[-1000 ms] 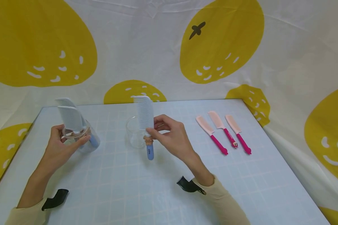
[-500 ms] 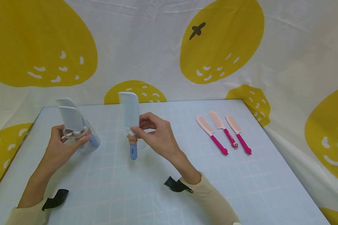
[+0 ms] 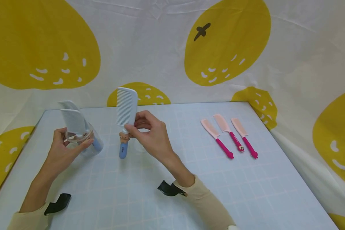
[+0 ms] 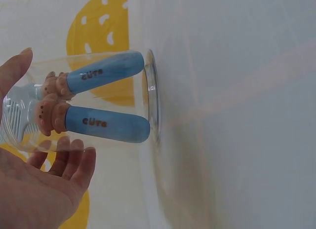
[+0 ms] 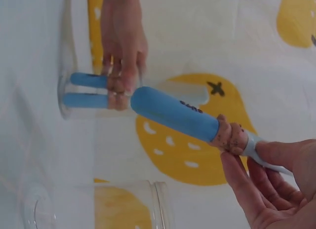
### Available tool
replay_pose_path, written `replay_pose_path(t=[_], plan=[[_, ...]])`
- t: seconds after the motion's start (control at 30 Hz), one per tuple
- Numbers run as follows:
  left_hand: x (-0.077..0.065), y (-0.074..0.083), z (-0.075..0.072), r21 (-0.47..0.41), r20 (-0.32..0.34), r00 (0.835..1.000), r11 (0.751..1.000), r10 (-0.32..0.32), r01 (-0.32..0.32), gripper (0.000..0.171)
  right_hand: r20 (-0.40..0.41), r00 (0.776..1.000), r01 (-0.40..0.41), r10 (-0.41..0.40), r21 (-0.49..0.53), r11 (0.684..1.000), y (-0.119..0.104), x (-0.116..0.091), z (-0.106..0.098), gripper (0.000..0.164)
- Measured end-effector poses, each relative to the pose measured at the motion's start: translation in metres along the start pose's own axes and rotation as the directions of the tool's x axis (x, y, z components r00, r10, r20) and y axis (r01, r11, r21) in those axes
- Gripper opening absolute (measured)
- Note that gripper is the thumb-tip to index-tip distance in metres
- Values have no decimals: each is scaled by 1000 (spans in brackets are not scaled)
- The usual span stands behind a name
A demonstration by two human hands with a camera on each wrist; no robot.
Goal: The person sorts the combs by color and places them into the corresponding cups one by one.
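Note:
My left hand (image 3: 60,148) grips a clear glass (image 3: 89,152) near its rim, at the table's left. Two light-blue combs (image 3: 73,120) stand in it, teeth ends up and leaning left. Through the glass wall in the left wrist view, their blue handles (image 4: 106,124) point down, each topped by a small brown bear figure. In my right hand (image 3: 153,139) is a third light-blue comb (image 3: 127,107), pinched between thumb and fingers just above its bear figure. Its blue handle (image 5: 173,114) hangs down, free of the table, to the right of the glass.
A second clear glass (image 5: 160,204) stands low in the right wrist view; my right hand mostly covers it in the head view. Three pink combs (image 3: 224,137) with magenta handles lie at the right on the checked tablecloth (image 3: 247,191). A fruit-print cloth (image 3: 149,48) hangs behind.
My right hand has carried its light-blue comb leftward and slightly up, past the second glass towards the one in my left hand. The left hand and its glass stay in place.

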State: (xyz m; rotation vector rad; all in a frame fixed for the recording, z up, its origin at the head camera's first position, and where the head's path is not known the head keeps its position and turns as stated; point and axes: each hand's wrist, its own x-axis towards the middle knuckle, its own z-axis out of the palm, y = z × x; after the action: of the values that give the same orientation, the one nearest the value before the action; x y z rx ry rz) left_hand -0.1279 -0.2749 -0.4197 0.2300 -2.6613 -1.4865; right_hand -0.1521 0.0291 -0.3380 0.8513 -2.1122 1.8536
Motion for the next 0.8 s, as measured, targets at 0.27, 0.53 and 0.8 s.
replay_pose_path(t=[0.27,0.53,0.8], plan=[[3,-5,1,-2,-13,1000,1000,6,-6,98,-49,999,10,-7,48,999,1,7,16,29],[12,-21,4,21,-43,999,1000,12,-11,102,-75,997,37,-30,101,994,0,14,35,30],[2,-3,1,-2,-27,999,999,36,-36,94,-107,992,79,-65,132,988,-3,21,55,28]])
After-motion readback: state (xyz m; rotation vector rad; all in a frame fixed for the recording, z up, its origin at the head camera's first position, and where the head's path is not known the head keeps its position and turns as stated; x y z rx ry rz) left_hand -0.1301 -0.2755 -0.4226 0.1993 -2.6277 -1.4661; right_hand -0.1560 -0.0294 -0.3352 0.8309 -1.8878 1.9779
